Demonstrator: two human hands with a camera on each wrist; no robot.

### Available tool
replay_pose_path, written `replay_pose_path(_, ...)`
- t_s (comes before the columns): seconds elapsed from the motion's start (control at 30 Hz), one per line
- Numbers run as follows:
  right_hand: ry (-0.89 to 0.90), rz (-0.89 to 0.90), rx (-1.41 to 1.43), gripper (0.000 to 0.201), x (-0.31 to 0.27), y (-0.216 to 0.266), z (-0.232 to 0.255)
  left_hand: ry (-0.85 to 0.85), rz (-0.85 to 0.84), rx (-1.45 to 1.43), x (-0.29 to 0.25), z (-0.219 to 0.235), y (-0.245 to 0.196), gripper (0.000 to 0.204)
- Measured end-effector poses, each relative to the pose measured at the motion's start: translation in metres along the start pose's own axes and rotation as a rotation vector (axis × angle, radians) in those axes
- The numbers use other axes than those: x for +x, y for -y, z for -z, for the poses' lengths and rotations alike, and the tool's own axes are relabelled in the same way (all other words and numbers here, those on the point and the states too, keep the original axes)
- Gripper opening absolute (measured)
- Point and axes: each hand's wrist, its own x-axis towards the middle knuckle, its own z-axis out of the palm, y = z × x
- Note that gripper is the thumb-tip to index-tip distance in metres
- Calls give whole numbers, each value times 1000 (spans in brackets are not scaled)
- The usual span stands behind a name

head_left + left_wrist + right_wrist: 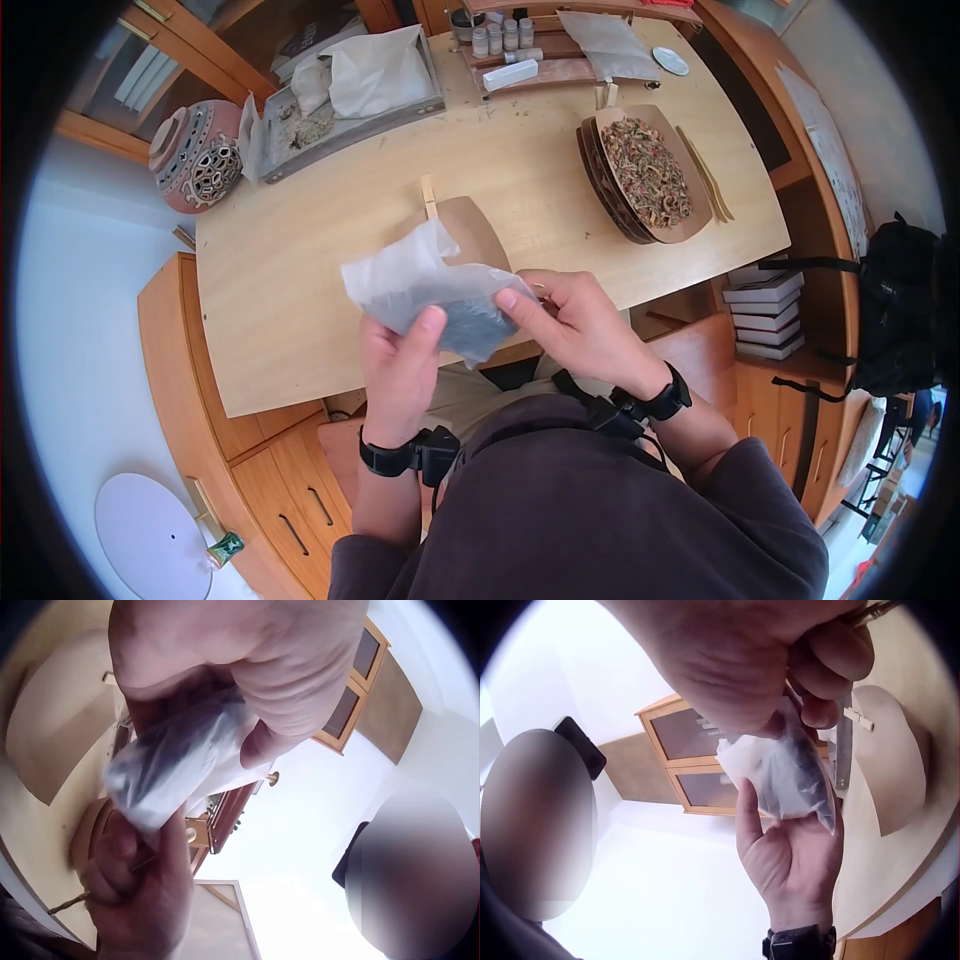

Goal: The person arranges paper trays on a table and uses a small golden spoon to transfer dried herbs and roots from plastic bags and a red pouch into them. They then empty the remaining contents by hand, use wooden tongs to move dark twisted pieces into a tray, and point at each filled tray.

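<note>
Both hands pinch small translucent bag (425,290) at centre of head view, above near table edge (300,300). Left hand (400,370) under it, thumb pressed onto lower face, palm cupping underneath. Right hand (580,325) nips right edge between curled fingertips. Dark loose fill sits low in bag; upper left corner empty, floppy. Judged light, soft, slick film, contents likely shift. Best hold: support under filled part, pinch rim. Brown paper tray (470,235) behind bag; dried-mix tray (650,175) upper right.
</note>
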Motion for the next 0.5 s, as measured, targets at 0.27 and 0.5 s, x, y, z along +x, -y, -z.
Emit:
replay_pose_path(0.27,-77,31,116,37,6,-14,7,-115,-69,31,13,-4,1,39)
replay_pose_path(0.5,2,-63,129,39,3,-10,2,-172,-39,-75,18,-26,10,35)
